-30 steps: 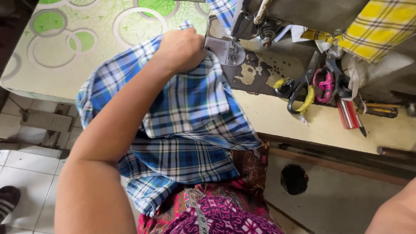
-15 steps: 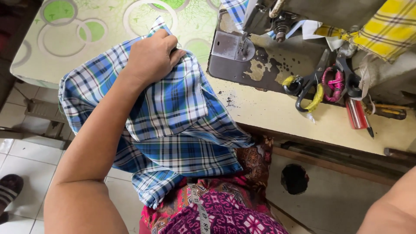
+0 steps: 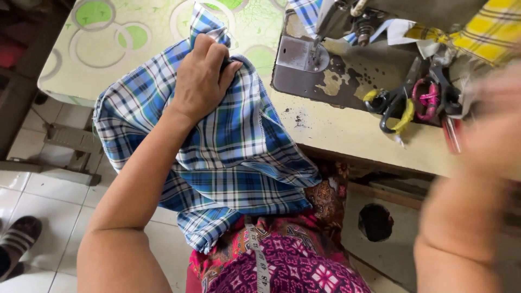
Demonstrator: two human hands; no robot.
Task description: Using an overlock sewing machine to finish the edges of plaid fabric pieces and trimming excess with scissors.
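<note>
My left hand (image 3: 202, 76) grips a bunched blue and white plaid cloth (image 3: 233, 163), which hangs over the table edge and down onto my lap. It is to the left of the sewing machine's metal needle plate (image 3: 296, 54). My right hand (image 3: 488, 125) is a blur at the right edge, raised over the table near the scissors; what it holds cannot be made out. A measuring tape (image 3: 260, 260) hangs down my patterned pink skirt.
Black scissors with yellow tape (image 3: 393, 106) and pink-handled snips (image 3: 426, 97) lie on the machine bed. Yellow plaid fabric (image 3: 483, 30) sits at the top right. A table with green circle pattern (image 3: 108, 43) stands at left. A sandalled foot (image 3: 19, 241) rests on the tiled floor.
My left hand has pulled the plaid cloth away from the needle, toward the left. My right arm has risen into view, blurred with motion.
</note>
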